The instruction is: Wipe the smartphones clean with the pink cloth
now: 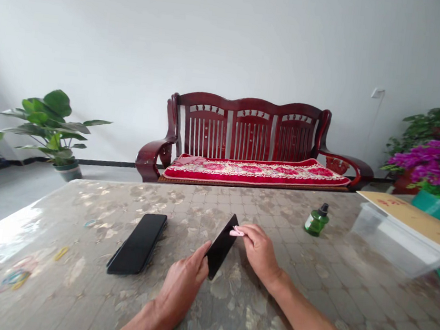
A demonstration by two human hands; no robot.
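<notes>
My left hand (pixel 186 276) grips a black smartphone (pixel 221 251) by its left edge. The phone is tilted up above the table, its dark screen facing right. Pinched in the fingers of my right hand (pixel 260 251) is a small pale pink cloth (pixel 237 231), held against the upper part of that screen. Most of the cloth is hidden by my fingers. A second black smartphone (pixel 138 244) lies left of my left hand, screen up, its outline thick as if something dark sits beneath it.
Several coloured rubber bands (pixel 12 280) are scattered at the table's left. On the right stand a green bottle (pixel 317 220) with a black cap and a clear plastic box (pixel 388 242) under a tan board (pixel 416 219). A wooden bench (pixel 250 105) lies beyond the table (pixel 263 207).
</notes>
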